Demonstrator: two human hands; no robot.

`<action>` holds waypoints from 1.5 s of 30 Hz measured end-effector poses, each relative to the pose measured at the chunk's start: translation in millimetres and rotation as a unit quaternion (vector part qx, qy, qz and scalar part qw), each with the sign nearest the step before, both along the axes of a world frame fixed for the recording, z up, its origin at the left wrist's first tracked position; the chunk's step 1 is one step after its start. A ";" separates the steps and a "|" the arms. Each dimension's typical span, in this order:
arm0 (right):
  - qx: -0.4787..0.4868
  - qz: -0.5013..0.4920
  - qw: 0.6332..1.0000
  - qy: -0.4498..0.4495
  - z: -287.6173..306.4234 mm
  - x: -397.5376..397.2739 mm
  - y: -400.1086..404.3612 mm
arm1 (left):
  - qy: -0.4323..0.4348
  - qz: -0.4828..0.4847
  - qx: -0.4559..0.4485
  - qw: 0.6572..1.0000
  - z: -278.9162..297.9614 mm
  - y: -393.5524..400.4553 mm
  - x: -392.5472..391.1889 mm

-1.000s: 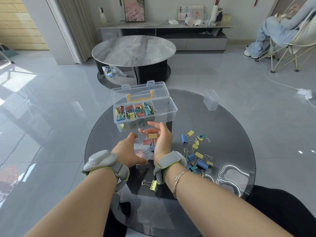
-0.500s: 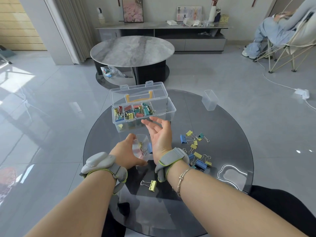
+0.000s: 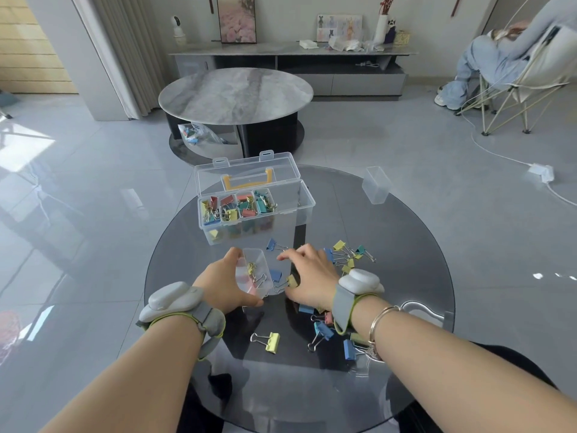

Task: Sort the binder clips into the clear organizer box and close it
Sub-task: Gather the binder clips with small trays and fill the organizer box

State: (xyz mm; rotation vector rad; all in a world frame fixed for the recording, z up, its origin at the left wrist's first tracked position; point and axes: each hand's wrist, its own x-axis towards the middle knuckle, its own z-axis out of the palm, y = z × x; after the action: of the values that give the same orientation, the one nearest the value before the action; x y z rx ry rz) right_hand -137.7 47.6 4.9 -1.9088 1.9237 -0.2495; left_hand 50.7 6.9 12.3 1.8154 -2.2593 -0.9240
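Binder clips lie scattered on the round glass worktop right of centre, with more sorted into the compartments of the clear organizer box, which stands at the far middle with its lid raised. Left hand grips a small clear bin containing a few clips, fingers curled round its near side. Right hand rests palm down just beside that bin, fingers loosely spread over loose clips, a yellow clip at its thumb; grasp cannot be confirmed.
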 end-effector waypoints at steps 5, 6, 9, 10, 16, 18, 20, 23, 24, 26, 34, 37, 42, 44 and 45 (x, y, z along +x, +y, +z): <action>-0.048 0.024 0.998 0.039 -8.1 16.2 -10.2 | -0.003 0.001 -0.004 1.000 -0.9 0.3 1.0; -0.065 0.015 0.997 0.046 -9.1 19.5 -13.2 | -0.005 0.000 -0.008 1.000 -0.6 -0.5 0.2; -0.090 -0.028 0.994 0.061 -12.2 25.9 -17.7 | -0.012 -0.001 -0.009 1.000 -1.0 -0.7 -0.8; -0.091 -0.046 0.993 0.065 -12.3 24.9 -19.0 | -0.014 -0.001 -0.007 1.000 -1.1 -1.1 -1.2; -0.177 -0.125 0.960 -0.179 9.2 8.1 -18.1 | -0.011 -0.004 -0.002 1.000 -3.3 -2.3 1.9; -0.178 -0.052 0.962 -0.199 18.1 11.8 -14.2 | -0.009 -0.004 -0.005 1.000 -2.9 -1.6 1.9; -0.150 0.014 0.974 -0.170 20.5 21.5 -11.5 | -0.007 -0.005 -0.011 1.000 -2.3 -0.8 1.2; -0.111 0.034 0.986 -0.118 18.2 34.8 -13.1 | -0.007 -0.009 -0.014 1.000 -1.1 0.5 0.7; -0.114 0.026 0.985 -0.124 18.0 37.1 -14.0 | -0.006 -0.010 -0.013 1.000 -1.0 0.8 0.9; -0.142 -0.002 0.974 -0.174 17.8 37.8 -16.0 | -0.005 -0.010 -0.012 1.000 -0.6 0.9 1.3; -0.072 -0.012 0.997 0.039 -6.4 11.2 -46.7 | -0.001 -0.013 -0.003 1.000 0.0 0.1 2.9; -0.056 0.044 0.995 0.068 -10.0 22.8 -60.9 | -0.001 -0.012 -0.008 1.000 -0.2 0.6 3.5; -0.047 -0.007 0.996 0.077 -10.8 28.6 -57.0 | 0.004 -0.011 -0.001 1.000 -1.7 0.3 3.1; -0.051 -0.069 0.996 -0.013 -6.1 24.7 -51.3 | 0.003 -0.010 -0.002 1.000 -2.0 0.1 3.4; -0.061 -0.118 0.986 -0.097 0.5 23.9 -47.6 | 0.002 -0.010 -0.002 1.000 -2.0 0.0 3.5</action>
State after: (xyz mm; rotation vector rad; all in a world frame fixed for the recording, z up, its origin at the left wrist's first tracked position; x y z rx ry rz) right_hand -113.8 -0.1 5.5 -1.6574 2.0386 -0.6118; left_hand 54.1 6.9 10.3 1.7911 -2.2791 -0.9254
